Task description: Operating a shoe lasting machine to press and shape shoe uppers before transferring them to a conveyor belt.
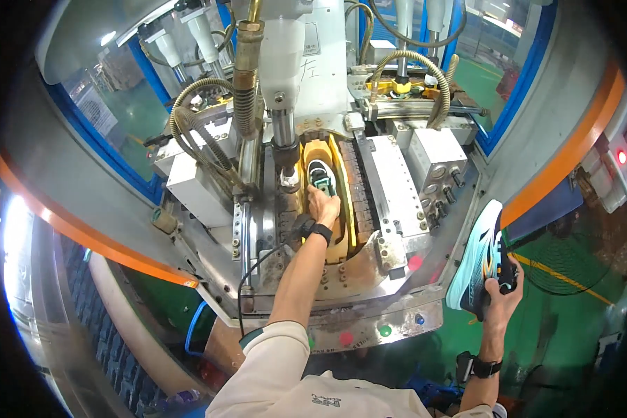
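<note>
My left hand (pixel 324 207) reaches into the yellow-lined cavity (pixel 338 249) of a press machine. Its fingers are closed on the near part of a dark sneaker (pixel 320 172) with white and teal parts, which lies in that cavity. The hand covers the rest of this shoe. Off to the right, beyond the machine's edge, my right hand (pixel 505 292) grips a second sneaker (pixel 475 261) by its black collar. This one is pale teal and white with a thick sole, and its toe points up.
A metal press shaft (pixel 284 132) stands just left of the cavity. Ribbed hoses (pixel 205 129) and white metal blocks (pixel 425 167) flank it. Orange-edged guards (pixel 94 240) curve on both sides. A dark cable (pixel 258 268) runs from my left wrist. A fan (pixel 561 261) stands on the green floor.
</note>
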The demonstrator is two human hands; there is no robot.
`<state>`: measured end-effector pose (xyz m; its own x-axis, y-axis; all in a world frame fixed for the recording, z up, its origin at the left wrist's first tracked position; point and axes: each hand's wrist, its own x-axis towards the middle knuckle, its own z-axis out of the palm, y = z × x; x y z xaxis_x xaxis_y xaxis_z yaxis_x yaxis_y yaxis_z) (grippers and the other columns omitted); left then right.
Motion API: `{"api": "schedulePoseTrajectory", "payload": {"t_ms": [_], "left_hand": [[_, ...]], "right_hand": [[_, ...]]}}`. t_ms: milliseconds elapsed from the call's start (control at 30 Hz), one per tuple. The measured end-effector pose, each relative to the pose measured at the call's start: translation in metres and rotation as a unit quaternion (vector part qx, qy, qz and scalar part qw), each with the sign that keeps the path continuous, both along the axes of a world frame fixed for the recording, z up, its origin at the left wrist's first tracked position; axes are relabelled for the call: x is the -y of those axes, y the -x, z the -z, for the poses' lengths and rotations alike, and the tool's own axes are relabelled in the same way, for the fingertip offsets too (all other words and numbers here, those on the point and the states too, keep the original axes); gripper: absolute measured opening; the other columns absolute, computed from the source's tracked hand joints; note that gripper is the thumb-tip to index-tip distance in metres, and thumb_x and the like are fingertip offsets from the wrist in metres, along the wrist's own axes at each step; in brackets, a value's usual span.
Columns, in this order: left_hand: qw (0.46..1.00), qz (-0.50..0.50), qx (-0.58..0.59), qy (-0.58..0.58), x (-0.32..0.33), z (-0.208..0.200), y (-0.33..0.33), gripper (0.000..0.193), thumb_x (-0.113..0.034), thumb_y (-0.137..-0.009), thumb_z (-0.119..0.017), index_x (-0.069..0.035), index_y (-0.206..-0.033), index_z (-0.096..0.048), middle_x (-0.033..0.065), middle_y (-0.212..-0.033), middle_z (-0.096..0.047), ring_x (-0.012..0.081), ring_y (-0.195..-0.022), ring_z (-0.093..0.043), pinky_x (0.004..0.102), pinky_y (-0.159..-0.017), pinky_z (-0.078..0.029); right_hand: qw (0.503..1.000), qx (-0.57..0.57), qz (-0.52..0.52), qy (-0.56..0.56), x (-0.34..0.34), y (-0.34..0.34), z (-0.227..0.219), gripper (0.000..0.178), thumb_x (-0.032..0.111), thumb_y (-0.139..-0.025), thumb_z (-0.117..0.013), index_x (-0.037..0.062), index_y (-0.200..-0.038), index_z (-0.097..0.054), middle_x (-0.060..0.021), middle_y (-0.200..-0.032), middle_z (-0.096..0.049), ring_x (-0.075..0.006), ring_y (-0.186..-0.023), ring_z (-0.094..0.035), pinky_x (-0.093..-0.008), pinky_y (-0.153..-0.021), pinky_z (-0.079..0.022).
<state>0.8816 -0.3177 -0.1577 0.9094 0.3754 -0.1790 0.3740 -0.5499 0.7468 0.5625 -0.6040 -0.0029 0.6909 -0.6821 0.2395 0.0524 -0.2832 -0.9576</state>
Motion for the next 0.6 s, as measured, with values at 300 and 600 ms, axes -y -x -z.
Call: {"api": "schedulePoseTrajectory", "payload": {"t_ms": [300,600], "left_hand": [[0.773,0.038,-0.046,0.632,-0.084,-0.079,0.134,0.030,0.003,-0.081,-0.068,0.005,-0.110,-0.063,0.0093,-0.103,-0.069,0.0201,-0.092,-0.067,0.0330,-0.084,-0.054],[0.871,-0.129,-0.011,0.474,-0.200,-0.157,0.381,0.061,-0.002,-0.070,-0.072,0.004,-0.128,-0.052,0.0081,-0.108,-0.063,0.0164,-0.088,-0.062,0.0281,-0.072,-0.047]], "right_hand": [[0.932,-0.223,-0.198,0.208,-0.034,-0.231,-0.053,0.060,0.019,-0.066,-0.078,-0.0061,-0.116,-0.059,-0.0176,-0.099,-0.067,-0.0249,-0.088,-0.065,-0.0344,-0.079,-0.052],[0.825,-0.309,-0.257,0.397,-0.246,-0.380,0.092,0.049,0.020,-0.075,-0.068,-0.0061,-0.116,-0.057,-0.0227,-0.096,-0.071,-0.0356,-0.092,-0.070,-0.0407,-0.083,-0.056]]}}
